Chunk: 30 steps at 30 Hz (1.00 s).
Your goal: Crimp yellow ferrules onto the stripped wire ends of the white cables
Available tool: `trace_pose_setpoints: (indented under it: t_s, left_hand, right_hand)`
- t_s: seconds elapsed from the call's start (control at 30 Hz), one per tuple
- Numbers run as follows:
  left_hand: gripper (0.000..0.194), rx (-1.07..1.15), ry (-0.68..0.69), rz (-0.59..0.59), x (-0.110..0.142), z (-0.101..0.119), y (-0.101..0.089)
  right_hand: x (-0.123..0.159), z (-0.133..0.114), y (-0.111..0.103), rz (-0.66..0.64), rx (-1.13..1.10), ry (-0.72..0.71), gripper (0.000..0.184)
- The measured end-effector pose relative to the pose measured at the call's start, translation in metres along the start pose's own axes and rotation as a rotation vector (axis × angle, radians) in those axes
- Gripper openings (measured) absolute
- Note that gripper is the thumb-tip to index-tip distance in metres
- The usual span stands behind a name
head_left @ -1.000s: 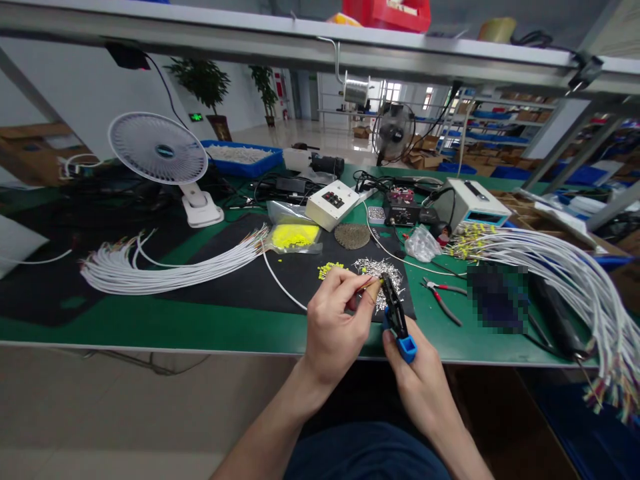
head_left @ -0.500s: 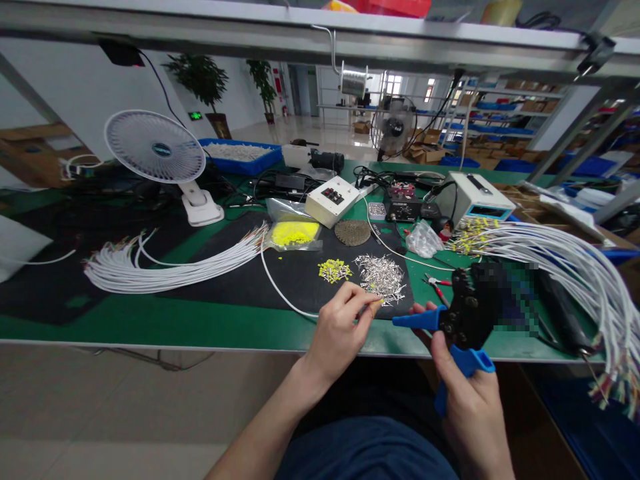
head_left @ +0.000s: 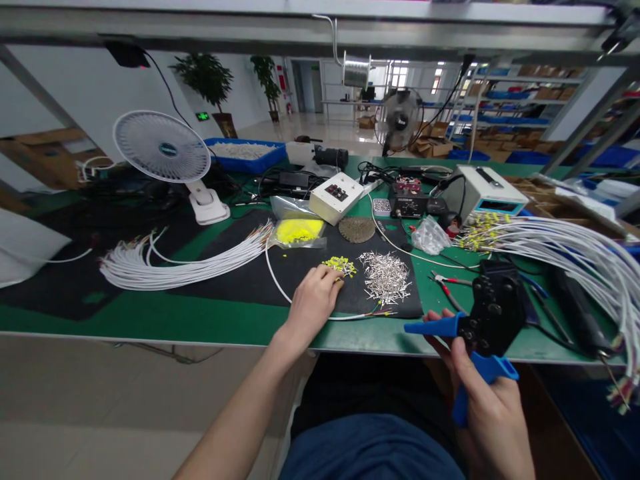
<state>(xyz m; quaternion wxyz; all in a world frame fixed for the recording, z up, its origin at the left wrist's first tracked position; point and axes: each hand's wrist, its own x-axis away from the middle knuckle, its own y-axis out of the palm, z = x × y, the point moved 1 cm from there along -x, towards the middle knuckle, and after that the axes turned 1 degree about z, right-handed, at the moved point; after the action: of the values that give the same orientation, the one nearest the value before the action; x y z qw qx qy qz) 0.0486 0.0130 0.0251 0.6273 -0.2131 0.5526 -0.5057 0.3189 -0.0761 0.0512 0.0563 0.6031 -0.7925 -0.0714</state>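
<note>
One white cable [head_left: 353, 317] lies on the green worktop [head_left: 370, 339], with part of it hidden by the left hand [head_left: 313, 300]. Its thin coloured wires point right, just in front of a big heap of silver pins [head_left: 385, 277]. The left hand bends over a small pile of yellow-ended pins [head_left: 342, 265], fingertips close together at its near edge; I cannot tell if they hold one. The right hand [head_left: 495, 413], well apart from the left, is wrapped around the blue handles of a black crimping tool [head_left: 495, 310]. Red-handled cutters [head_left: 445, 290] lie near the tool. Behind the yellow pile sits a clear bag of yellow bits [head_left: 300, 230]. White cable bundles lie on the left [head_left: 190, 270] and right [head_left: 565, 240]. A white fan [head_left: 163, 150] stands at the back left.
</note>
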Motion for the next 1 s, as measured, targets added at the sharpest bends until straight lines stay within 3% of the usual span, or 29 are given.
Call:
trace_pose_setpoints:
  t_s: [0.1, 0.4, 0.7, 1.0]
  left_hand:
    - [0.017, -0.139, 0.084, -0.08, -0.011, -0.014, -0.001]
    - [0.019, -0.334, 0.313, -0.222, -0.023, -0.012, -0.002]
    - [0.011, -0.333, 0.261, -0.208, -0.033, -0.01, 0.003]
    - [0.011, -0.111, 0.173, -0.208, -0.045, -0.007, 0.018]
  right_hand:
    - [0.001, -0.001, 0.002, 0.031, 0.012, 0.071, 0.055]
    - [0.002, -0.001, -0.001, 0.016, 0.005, 0.107, 0.056]
    - [0.003, 0.001, -0.001, 0.019, -0.038, 0.127, 0.065]
    - [0.004, 0.004, -0.001, 0.035, -0.036, 0.148, 0.064]
